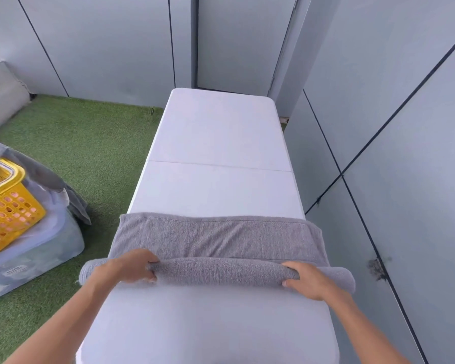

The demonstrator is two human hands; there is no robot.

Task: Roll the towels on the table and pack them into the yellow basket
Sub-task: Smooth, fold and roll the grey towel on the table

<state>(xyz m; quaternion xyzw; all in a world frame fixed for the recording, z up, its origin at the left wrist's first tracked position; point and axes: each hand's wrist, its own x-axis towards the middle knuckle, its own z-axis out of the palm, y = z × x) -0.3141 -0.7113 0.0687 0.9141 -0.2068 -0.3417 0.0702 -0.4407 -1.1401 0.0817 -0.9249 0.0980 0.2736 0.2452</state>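
A grey towel lies across the white table, its near part wound into a roll that overhangs both table sides. My left hand grips the roll near its left end, fingers curled over the top. My right hand grips it near the right end. The flat, unrolled part stretches away from me. The yellow basket stands off the table at the far left, tilted, on a pale bag, with a grey cloth draped beside it.
Green artificial turf covers the floor left of the table. A pale blue bag supports the basket. Grey wall panels run close along the table's right side and behind its far end.
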